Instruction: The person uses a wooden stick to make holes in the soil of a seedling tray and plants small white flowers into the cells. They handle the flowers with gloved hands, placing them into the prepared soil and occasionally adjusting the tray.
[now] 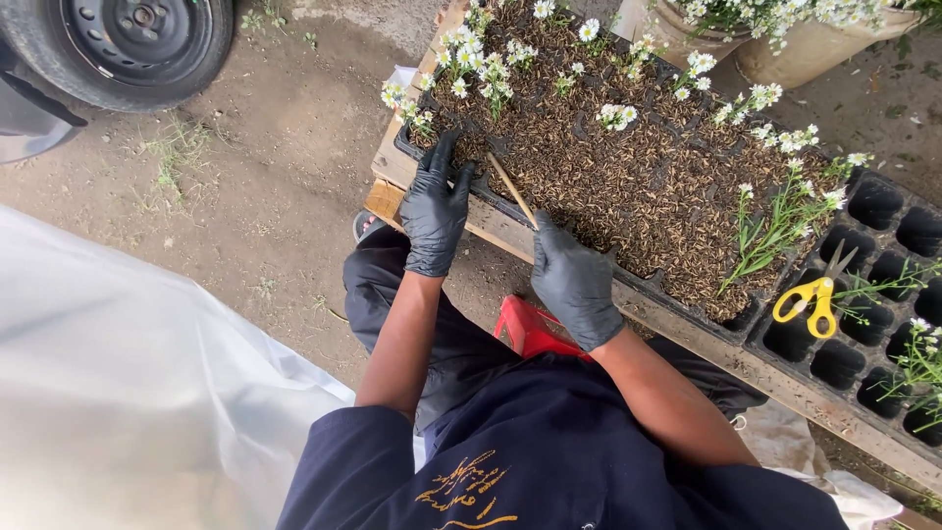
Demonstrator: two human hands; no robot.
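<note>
A black seedling tray (628, 280) filled with brown husk-like soil holds small white-flowered plants (486, 64). My left hand (435, 206), in a black glove, rests with fingers spread on the tray's near-left corner. My right hand (574, 280), also gloved, grips a thin wooden stick (510, 188) whose tip points into the soil near the left hand. The tray lies on a wooden pallet (392, 172).
Yellow-handled scissors (812, 299) lie on an empty black cell tray (883, 324) at the right. Pots of white flowers (795, 29) stand at the back. A car tyre (123, 44) is at top left, a white sheet (128, 393) at lower left, a red stool (530, 329) under me.
</note>
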